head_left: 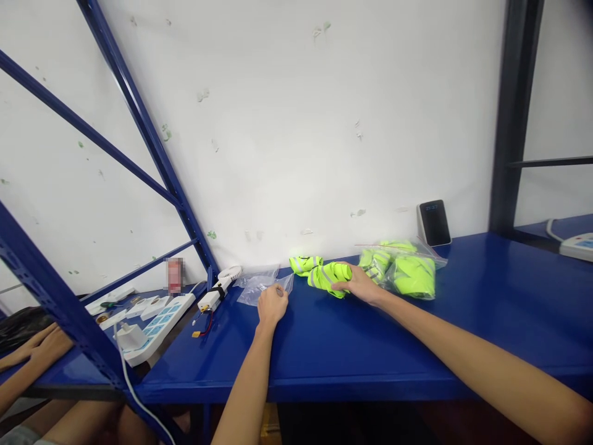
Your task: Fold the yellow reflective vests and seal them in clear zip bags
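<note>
My left hand rests on the blue bench, fingers curled, pinching the edge of a clear empty plastic bag. My right hand lies over a rolled neon-yellow vest with grey reflective stripes, gripping it. A second rolled vest lies just behind, near the wall. To the right sit clear bags packed with more yellow vests.
A small dark device leans on the wall. A white handheld fan with a battery lies left of the bags. A power strip with a charger sits on the neighbouring bench, where another person's hand rests. Blue rack braces cross the left.
</note>
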The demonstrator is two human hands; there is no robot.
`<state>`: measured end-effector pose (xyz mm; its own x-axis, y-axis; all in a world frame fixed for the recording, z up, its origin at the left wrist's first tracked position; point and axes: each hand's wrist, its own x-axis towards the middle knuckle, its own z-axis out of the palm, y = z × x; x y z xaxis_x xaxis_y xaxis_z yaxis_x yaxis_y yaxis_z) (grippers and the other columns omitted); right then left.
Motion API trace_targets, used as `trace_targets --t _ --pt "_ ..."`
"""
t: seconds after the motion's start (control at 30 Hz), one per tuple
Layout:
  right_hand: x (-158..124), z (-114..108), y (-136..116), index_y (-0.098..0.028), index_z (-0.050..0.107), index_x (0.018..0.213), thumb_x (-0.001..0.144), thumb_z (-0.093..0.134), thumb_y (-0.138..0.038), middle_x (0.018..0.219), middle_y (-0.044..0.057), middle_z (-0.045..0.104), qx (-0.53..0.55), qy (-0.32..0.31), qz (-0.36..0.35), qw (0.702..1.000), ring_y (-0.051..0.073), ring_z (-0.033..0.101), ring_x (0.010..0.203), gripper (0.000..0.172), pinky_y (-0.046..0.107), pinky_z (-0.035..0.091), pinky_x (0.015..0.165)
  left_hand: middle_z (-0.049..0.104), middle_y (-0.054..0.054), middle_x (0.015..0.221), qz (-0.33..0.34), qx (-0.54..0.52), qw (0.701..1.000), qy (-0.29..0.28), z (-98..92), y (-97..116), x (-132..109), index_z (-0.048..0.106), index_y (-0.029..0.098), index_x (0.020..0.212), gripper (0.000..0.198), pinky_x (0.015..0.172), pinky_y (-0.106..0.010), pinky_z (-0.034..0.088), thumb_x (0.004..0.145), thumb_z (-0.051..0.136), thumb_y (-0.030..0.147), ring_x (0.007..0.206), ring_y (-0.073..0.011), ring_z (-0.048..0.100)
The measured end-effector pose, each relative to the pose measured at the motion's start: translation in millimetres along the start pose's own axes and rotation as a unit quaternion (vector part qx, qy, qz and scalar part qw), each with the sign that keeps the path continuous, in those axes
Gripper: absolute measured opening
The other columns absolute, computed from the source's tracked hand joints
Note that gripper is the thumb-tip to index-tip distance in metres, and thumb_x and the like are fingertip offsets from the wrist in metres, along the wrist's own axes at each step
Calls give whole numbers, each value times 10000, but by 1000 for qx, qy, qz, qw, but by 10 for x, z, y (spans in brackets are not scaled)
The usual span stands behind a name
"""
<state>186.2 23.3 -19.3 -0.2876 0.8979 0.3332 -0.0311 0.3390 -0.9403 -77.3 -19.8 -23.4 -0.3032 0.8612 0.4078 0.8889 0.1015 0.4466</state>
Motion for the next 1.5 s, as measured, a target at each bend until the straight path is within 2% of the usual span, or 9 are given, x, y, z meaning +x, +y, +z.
trace_targets --t 0.17,0.37,0.63,0.73,0.93,1.07,1.23,1.37,1.5 --pt "6 31 45 -179 630 860 593 746 -245 825 18 701 106 23 79 991 195 648 741 298 299 527 627 622 -58 743 84 28 996 26 76 200 -97 604 213 869 141 783 -350 397 839 478 267 811 -250 591" --pt "-37 124 -71 -177 637 904 585 760 -239 826 38 706 188 -6 100 977 211 653 726 348 314 532 600 595 -98 914 163 47 984 57 124 342 -166 541 205 788 65 853 -386 379 818 486 222 964 -276 540" --pt "-90 186 -73 -157 666 809 574 752 -237 773 13 708 58 -14 55 997 201 633 724 262 297 503 639 588 -93 1156 213 -126 968 41 65 341 -194 533 213 818 127 977 -404 371 817 427 143 1127 -256 525" --pt "-80 186 -48 -167 658 801 584 739 -246 756 -1 702 45 2 47 998 198 626 715 245 290 495 627 562 -94 1260 247 -195 949 0 62 350 -227 579 225 941 150 1036 -422 338 851 459 215 1196 -268 500" --pt "-4 95 37 -173 653 802 619 717 -256 809 26 714 118 40 74 989 200 648 719 211 299 511 646 459 -106 1409 312 -198 926 -78 69 418 -282 528 260 1240 499 1089 -455 287 771 652 380 1290 -304 423" --pt "-16 40 -3 -170 651 816 615 725 -238 807 43 716 158 -42 111 980 215 659 718 225 315 527 647 460 -106 1413 307 -206 928 -51 63 453 -269 451 284 1352 711 1122 -488 208 709 718 431 1329 -319 370" --pt "-70 43 -118 -150 652 880 606 728 -200 816 45 721 140 -115 109 977 216 670 761 289 307 524 686 285 -129 1528 323 -131 937 2 52 442 -248 389 269 1411 949 1153 -524 26 592 786 536 1430 -364 159" --pt "-60 24 -150 -173 619 935 588 743 -163 902 37 717 154 -96 113 977 209 665 836 369 298 527 709 415 -137 1455 350 -98 932 -3 77 430 -235 414 278 1395 876 1150 -531 -65 642 721 603 1393 -350 282" --pt "-19 10 -129 -208 594 989 589 785 -157 954 29 708 224 -74 117 965 198 668 845 446 301 536 718 493 -130 1388 336 -31 941 2 120 440 -240 340 254 1430 896 1150 -558 -52 692 635 668 1318 -318 406"
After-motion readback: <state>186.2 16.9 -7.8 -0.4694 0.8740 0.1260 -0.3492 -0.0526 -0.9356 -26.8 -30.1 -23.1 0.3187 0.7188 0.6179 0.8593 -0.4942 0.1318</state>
